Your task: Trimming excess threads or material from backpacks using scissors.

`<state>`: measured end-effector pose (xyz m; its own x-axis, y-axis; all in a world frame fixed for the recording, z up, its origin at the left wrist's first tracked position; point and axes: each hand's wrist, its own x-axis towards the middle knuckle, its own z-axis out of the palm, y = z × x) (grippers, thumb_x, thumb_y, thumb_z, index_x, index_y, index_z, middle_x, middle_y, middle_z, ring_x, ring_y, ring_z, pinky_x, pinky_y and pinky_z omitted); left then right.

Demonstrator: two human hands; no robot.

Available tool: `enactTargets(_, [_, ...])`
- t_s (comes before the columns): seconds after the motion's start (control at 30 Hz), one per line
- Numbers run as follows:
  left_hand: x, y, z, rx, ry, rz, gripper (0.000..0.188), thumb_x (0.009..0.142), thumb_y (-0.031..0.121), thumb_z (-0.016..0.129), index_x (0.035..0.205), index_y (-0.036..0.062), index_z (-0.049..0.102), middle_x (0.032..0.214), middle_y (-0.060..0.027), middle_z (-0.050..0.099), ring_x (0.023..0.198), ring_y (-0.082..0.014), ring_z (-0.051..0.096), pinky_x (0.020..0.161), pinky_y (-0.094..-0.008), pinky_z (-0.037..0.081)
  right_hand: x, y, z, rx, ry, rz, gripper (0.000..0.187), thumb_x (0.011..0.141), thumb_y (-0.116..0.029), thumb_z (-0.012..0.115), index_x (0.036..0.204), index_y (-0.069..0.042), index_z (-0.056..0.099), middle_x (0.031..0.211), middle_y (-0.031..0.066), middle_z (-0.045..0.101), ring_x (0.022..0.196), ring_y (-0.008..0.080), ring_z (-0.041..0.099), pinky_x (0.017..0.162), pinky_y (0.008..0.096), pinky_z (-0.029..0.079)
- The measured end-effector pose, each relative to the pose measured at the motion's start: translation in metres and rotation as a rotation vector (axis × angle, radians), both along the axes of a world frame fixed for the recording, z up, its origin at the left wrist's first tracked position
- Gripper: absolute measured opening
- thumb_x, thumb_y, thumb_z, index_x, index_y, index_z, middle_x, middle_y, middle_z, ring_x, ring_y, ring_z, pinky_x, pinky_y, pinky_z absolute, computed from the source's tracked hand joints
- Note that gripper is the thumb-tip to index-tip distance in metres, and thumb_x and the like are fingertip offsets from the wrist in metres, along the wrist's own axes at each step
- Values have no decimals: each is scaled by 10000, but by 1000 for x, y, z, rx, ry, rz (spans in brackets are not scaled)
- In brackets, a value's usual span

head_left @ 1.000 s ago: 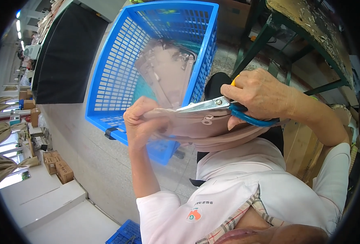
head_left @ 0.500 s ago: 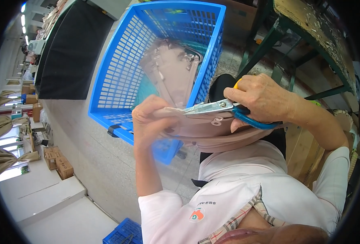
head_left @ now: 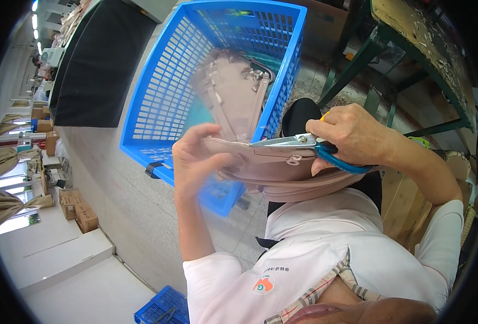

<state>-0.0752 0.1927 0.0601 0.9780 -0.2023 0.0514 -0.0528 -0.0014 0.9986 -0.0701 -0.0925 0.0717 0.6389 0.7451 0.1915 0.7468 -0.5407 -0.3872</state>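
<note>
My left hand [head_left: 193, 162] grips the edge of a beige-pink fabric bag [head_left: 274, 158], its fingers behind the cloth and its thumb in front. The bag lies across my lap and has a small pale figure-eight fitting on its side. My right hand [head_left: 355, 135] is closed round the handles of a pair of scissors [head_left: 285, 142], one blue and one yellow. The blades point left along the bag's upper edge, almost closed, with their tips near my left fingers. Whether the tips touch the cloth is hard to tell.
Just beyond my hands stands a blue plastic basket [head_left: 158, 89] holding a similar beige bag [head_left: 233, 92] with straps and buckles. A worn green-legged table [head_left: 379, 48] is at the far right. Cardboard [head_left: 398, 200] leans beside my right arm. Another blue basket [head_left: 163, 308] sits lower left.
My left fingers have spread along the cloth, and its edge lies flatter between them. The scissors have shifted slightly right. The whole scene sits a little further right in the view.
</note>
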Motion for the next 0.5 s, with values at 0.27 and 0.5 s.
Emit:
enactTargets(0.27, [-5,-1,-9,-39,-35,25,319,552,4,788,753,41,542,768,-66,583,705,-119,540,629,-222,442,-3,-2,6,-21,165,-18,586,644,-601,609,782,-36,534,593,128,523,605,294,563,539,369,451])
enactTargets(0.5, [-14,-7,-13,-28,-119,90,305,559,-19,775,755,43,550,763,-75,591,696,-126,539,620,-236,440,-2,7,12,-17,197,-6,604,656,-617,587,791,-32,524,631,137,522,644,326,553,564,399,438])
